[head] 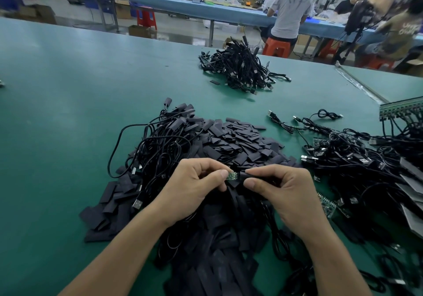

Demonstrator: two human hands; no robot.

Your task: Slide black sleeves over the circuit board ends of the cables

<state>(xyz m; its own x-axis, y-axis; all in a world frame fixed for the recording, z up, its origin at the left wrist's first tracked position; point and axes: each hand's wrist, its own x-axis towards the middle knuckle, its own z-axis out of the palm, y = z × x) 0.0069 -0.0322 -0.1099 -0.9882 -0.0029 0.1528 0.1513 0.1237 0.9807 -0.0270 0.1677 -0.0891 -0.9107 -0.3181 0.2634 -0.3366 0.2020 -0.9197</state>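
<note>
Counts: two hands in frame, both busy, just below centre. Left hand (192, 185) pinches one small green circuit board (232, 176) between thumb and fingertips. Right hand (281, 190) pinches one black sleeve (254, 177) between thumb and forefinger, with its mouth right at the board's right end. I can't tell if it overlaps the board; the fingers cover the joint.

I count three cable heaps:
- A tangle (158, 149) left of centre.
- A bigger one (357, 158) at the right edge, with bare boards showing in it.
- A tight pile (242, 71) in the upper middle.

The loose sleeve heap (233, 140) sits dead centre under and behind the hands, too many to count. One stray sleeve (214, 82) lies just left of the far pile.

Room: the green table (68, 89) is bare across the whole left half. Its far edge runs diagonally from upper left down to mid right. The right side is crowded, with a metal rail (359, 85) angling in from the upper right.

Three people are at the blue bench (160, 0) along the top, and one sits on an orange stool (277, 46).

Writing: there is pale lettering on a shirt (407, 29) at the upper right, too blurred to read. I see no other labels.
</note>
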